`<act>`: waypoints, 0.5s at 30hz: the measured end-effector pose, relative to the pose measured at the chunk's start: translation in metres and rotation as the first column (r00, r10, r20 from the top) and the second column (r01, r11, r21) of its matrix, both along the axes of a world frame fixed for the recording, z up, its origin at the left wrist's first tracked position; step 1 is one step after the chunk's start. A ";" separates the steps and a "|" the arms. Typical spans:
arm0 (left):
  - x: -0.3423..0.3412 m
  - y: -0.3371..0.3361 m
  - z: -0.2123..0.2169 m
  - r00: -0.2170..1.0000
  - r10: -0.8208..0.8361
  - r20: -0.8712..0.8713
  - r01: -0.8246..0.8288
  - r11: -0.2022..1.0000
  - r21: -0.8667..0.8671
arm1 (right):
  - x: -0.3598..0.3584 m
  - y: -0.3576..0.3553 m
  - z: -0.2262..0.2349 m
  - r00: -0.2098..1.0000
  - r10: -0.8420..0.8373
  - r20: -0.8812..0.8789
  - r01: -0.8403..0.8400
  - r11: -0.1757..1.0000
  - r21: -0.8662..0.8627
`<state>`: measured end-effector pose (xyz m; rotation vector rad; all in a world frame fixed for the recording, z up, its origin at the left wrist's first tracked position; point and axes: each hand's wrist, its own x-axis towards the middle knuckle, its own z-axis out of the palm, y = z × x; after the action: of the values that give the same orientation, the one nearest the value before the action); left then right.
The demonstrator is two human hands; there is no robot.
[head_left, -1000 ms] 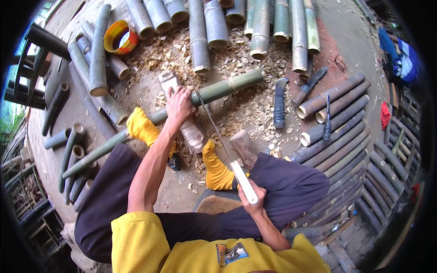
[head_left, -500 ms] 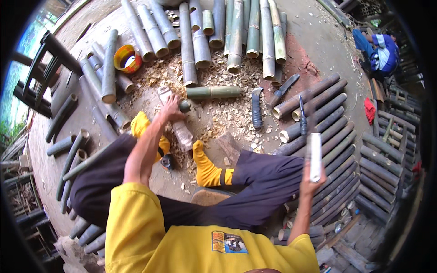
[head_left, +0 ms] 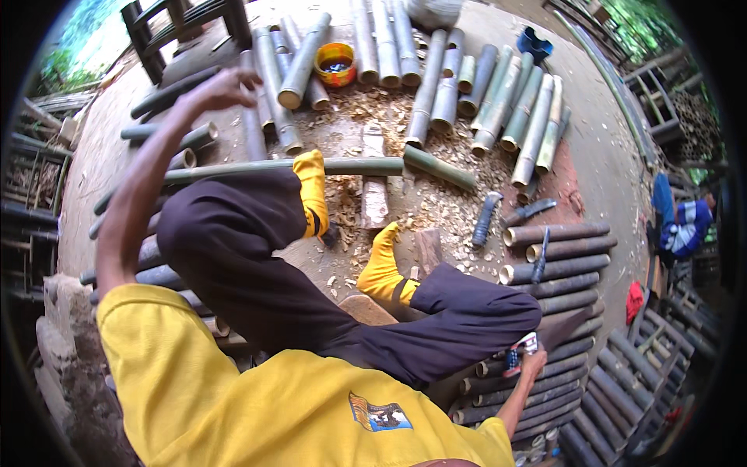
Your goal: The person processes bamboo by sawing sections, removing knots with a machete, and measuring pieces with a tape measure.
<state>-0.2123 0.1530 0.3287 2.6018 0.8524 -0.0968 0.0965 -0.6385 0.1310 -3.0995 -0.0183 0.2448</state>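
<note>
My left hand [head_left: 222, 89] is raised at the far left, empty, with its fingers stretched out. A long green bamboo pole [head_left: 350, 166] lies below it, crossing a pale wooden block [head_left: 375, 201]. My yellow-socked left foot [head_left: 310, 175] is against the pole, near the block. Just past the pole's right end rests a short green bamboo tube [head_left: 440, 168]. Down by my right knee, my right hand [head_left: 534, 363] is closed round the white handle of what looks like a handsaw [head_left: 568, 327]. Its flat blade points up and right, partly blurred.
Bamboo tubes [head_left: 498, 105] lie in rows at the back, around a yellow-red bucket [head_left: 335, 65]. Darker tubes [head_left: 564, 286] are stacked at right, with knives [head_left: 487, 219] nearby. Wood chips cover the ground. Another person [head_left: 685, 222] sits at far right.
My left hand has left the pole's end on the block and risen to the left. My right hand has lowered the saw beside my right knee. The view has turned left.
</note>
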 end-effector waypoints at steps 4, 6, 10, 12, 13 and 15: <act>-0.094 -0.032 -0.123 0.977 0.209 0.049 -0.185 0.934 -0.305 | 0.050 0.063 0.044 0.949 0.235 0.211 -0.298 0.890 0.345; -0.120 -0.072 -0.180 0.886 0.464 0.015 -0.315 0.624 -0.715 | 0.093 0.115 0.074 0.878 0.395 0.271 -0.475 0.794 0.379; -0.090 -0.114 -0.273 0.514 0.848 -0.129 -0.271 0.017 -0.962 | 0.120 0.275 0.117 0.694 0.685 0.221 -0.711 0.604 0.359; -0.071 -0.111 -0.297 0.302 0.931 -0.206 -0.135 -0.172 -0.976 | 0.099 0.363 0.100 0.431 0.879 0.205 -0.886 0.369 0.282; -0.062 -0.106 -0.304 0.224 0.946 -0.233 -0.052 -0.227 -0.972 | 0.085 0.404 0.076 0.454 0.888 0.070 -0.846 0.405 0.346; -0.049 -0.104 -0.320 0.180 0.953 -0.246 0.109 -0.268 -0.957 | 0.044 0.474 0.038 0.147 0.986 0.080 -0.960 0.122 0.254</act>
<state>-0.2613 0.0490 0.0085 0.3119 1.0166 0.5948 0.1402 -0.1649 0.1693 -2.1923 -1.9759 0.3645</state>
